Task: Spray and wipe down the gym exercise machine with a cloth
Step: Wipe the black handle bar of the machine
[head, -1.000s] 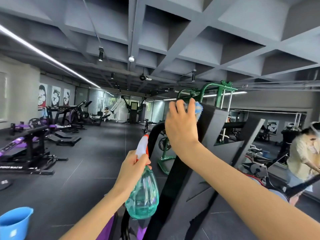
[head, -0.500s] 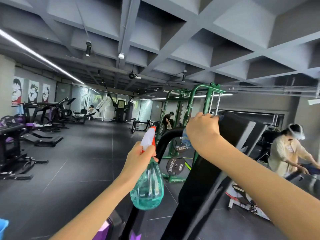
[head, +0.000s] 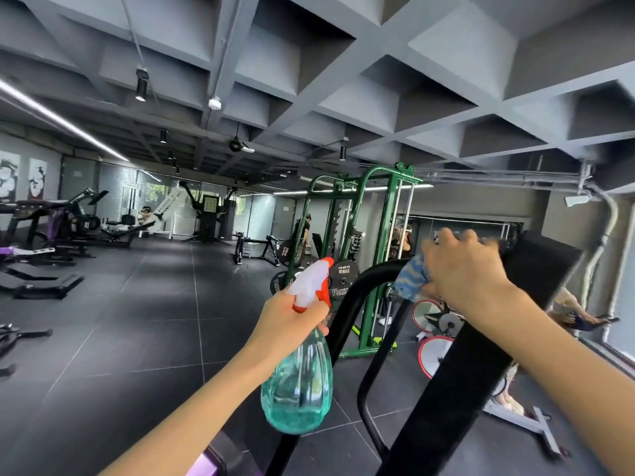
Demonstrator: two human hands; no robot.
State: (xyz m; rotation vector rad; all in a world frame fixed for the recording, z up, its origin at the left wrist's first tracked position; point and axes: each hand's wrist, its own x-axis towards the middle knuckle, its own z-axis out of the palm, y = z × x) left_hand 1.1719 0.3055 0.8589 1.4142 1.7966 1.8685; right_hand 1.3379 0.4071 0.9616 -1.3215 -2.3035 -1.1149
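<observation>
Wiping the top of the machine (head: pixel 481 355)

Head view. Pressing the blue cloth (head: pixel 410 278) on the top of the black machine with the right hand (head: pixel 464 269), fingers curled round it. Holding the green spray bottle (head: pixel 299 383) up in the air with the left hand (head: pixel 288 317), fingers wrapped round its neck. Next, probably: rubbing further down, pressing firmly.

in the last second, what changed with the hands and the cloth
The right hand went from lying flat over the top of the black panel to curling round the cloth, which now bunches out at the hand's left in view instead of past the fingertips. The left hand holds the spray bottle upright as before.
</observation>
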